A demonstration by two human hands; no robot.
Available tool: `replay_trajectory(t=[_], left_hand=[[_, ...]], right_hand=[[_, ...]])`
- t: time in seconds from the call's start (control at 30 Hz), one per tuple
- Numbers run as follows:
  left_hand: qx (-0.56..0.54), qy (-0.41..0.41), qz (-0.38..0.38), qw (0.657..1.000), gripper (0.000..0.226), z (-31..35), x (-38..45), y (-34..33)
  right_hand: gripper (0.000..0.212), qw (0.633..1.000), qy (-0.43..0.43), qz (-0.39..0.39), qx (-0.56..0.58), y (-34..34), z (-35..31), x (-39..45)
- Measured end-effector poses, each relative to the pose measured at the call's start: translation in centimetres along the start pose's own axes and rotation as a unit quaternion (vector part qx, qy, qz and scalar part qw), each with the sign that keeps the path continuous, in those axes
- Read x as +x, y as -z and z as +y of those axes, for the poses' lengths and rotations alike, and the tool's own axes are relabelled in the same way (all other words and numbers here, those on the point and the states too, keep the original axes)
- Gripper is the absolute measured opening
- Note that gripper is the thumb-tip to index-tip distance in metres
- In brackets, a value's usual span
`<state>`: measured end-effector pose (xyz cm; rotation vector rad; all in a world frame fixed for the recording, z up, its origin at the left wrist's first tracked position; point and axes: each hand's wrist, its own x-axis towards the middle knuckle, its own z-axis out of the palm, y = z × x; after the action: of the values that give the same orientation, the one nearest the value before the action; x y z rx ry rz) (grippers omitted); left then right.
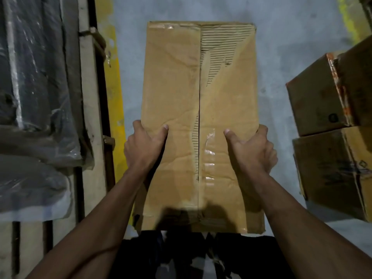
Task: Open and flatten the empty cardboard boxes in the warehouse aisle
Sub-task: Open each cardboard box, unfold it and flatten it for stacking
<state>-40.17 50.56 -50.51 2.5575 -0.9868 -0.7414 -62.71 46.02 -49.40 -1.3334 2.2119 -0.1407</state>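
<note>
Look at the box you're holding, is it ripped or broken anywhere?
Yes. The cardboard box has its top paper layer torn off along the middle seam, baring ribbed corrugation at the far right. Leftover clear tape is wrinkled near the right hand. The near corners are frayed.

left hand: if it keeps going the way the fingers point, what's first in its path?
Nothing soon, probably. The left hand grips the cardboard box by its left edge, pointing up-frame; it would slide along that edge over bare grey floor. Depth is unclear.

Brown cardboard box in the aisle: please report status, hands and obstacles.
Left hand and right hand grip the sides of the brown cardboard box. Flaps closed, tape torn, centre seam showing. Two stacked brown boxes stand right, apart.
</note>
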Motion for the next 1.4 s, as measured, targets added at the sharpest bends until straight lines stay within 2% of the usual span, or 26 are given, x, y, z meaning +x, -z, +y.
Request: replay_trajectory(t=[0.2, 0.37, 0.63, 1.03, 1.17, 1.4], left_hand=[[-0.018, -0.024, 0.005, 1.000, 0.069, -0.8, 0.1, 0.0], [-0.070, -0.048, -0.030, 0.996, 0.067, -2.2, 0.3, 0.5], [-0.135, -0.053, -0.069, 0.987, 0.060, -6.5, -4.6, 1.1], [-0.126, -0.062, -0.081, 0.987, 0.064, -9.0, -7.2, 0.8], [-0.102, -0.081, -0.064, 0.989, 0.066, -8.6, -7.1, 0.1], [-0.071, -0.084, -0.029, 0.993, 0.069, -7.3, -7.1, -0.7]], right_hand=[[0.087, 1.000, 0.015, 0.018, -0.002, -0.3, 0.4, -0.6], [0.078, 0.998, 0.040, -0.011, 0.050, 0.1, 1.4, -1.2], [0.065, 0.998, 0.008, -0.029, 0.060, -0.4, 6.1, -7.3], [0.066, 0.999, 0.018, 0.001, 0.050, -1.0, 7.8, -10.5], [0.064, 0.998, 0.032, 0.034, 0.034, -0.4, 7.7, -9.3], [0.063, 0.998, 0.041, 0.046, 0.031, -0.1, 7.7, -7.4]])
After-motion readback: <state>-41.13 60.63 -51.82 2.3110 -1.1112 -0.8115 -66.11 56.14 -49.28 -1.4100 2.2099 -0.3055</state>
